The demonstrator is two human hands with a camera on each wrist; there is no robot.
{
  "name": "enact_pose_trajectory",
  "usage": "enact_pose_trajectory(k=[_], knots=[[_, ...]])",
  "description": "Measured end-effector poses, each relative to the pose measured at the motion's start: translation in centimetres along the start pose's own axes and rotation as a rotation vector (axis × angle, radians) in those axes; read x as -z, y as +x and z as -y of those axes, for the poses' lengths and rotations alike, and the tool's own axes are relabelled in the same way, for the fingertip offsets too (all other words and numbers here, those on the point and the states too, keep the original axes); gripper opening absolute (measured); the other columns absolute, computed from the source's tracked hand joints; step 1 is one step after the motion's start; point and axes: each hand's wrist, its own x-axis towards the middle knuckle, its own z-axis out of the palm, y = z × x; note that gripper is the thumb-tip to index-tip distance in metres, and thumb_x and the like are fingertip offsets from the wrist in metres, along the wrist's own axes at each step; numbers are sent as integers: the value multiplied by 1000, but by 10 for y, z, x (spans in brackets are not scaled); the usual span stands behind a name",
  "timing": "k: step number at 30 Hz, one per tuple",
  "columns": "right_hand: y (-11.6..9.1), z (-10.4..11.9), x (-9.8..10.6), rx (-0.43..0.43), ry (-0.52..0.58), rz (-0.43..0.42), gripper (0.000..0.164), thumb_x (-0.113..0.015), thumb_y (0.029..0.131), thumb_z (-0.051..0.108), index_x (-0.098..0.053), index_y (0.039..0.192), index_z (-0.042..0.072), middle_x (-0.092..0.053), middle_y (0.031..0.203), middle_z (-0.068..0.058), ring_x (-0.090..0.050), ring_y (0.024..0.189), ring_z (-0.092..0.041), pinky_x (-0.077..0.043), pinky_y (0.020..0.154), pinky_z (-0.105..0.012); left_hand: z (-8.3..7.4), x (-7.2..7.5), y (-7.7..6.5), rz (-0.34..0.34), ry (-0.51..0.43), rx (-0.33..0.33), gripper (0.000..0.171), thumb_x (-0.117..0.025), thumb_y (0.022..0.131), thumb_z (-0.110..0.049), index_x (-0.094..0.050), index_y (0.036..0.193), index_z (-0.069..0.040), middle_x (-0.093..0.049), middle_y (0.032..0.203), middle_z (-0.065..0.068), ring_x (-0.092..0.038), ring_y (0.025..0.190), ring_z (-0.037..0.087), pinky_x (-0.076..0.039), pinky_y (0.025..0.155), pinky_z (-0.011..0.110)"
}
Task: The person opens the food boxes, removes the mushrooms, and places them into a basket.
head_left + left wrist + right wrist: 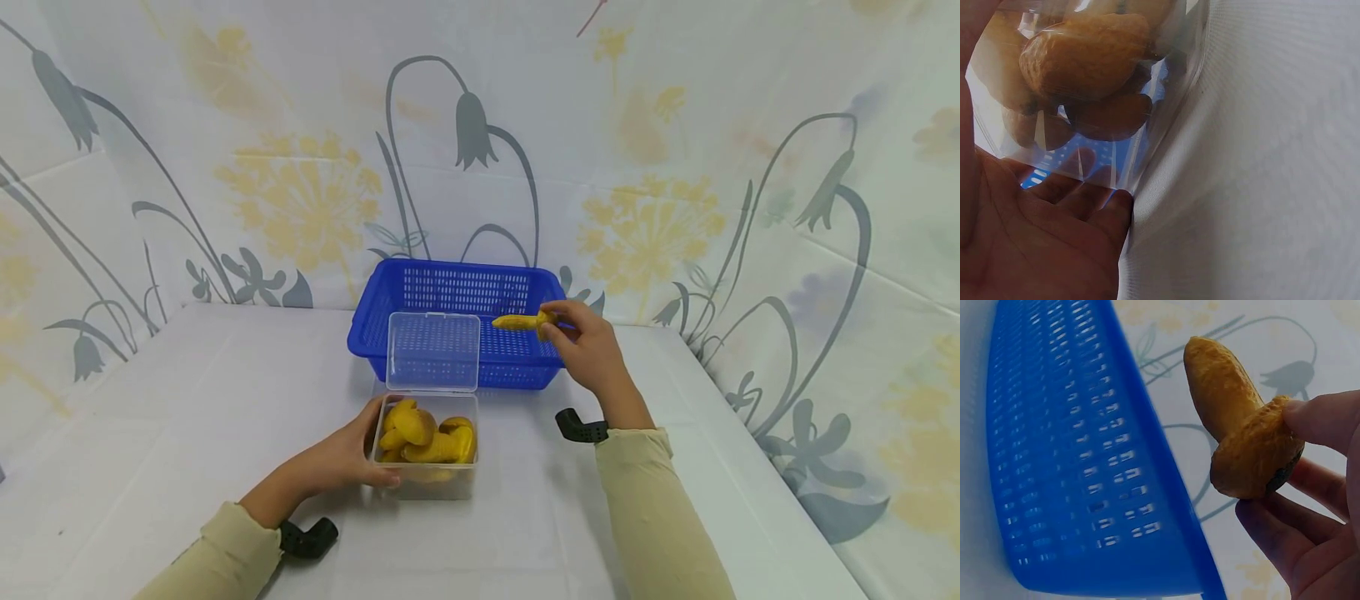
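My right hand (588, 342) pinches a yellow mushroom (517, 322) by its cap, between thumb and fingers, over the right part of a blue plastic basket (362, 337). In the right wrist view the mushroom's thick stem (1219, 381) points up and away from the hand, and a dark patch marks the cap's underside. My left hand (341, 454) grips the left side of a clear plastic box (435, 487), thumb in front and fingers behind. Several yellow mushrooms (412, 425) fill the box, whose hinged clear lid (432, 352) stands raised against the basket's front.
A white cloth (187, 417) covers the table. The basket stands behind the box, near a flower-printed backdrop (300, 100). More printed cloth (862, 333) rises along the right side. A black wrist mount (581, 427) juts from the right sleeve.
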Motion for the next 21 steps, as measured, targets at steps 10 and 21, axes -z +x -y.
enact_pose_trajectory(k=[10, 21], knots=[[0, -10, -8, -54, -83, 56, 27, -60, 96, 19, -61, 122, 11, -59, 122, -10, -59, 117, -29, -52, 98, -41, 0, 0, 0, -1, -4, -2, 117, -85, 70, -35, -3, 154, -27, -8, 163, 11, -14, 149, 37, -14, 119, 58], [-1, -17, -12, -60, -144, 116, 21, -63, 95, 20, -62, 115, 13, -59, 117, -8, -63, 113, -30, -54, 96, -43, -1, 0, -1, -9, 2, -17, 116, -85, 69, -34, -6, 154, -27, -8, 163, 12, -12, 149, 38, -14, 118, 58]])
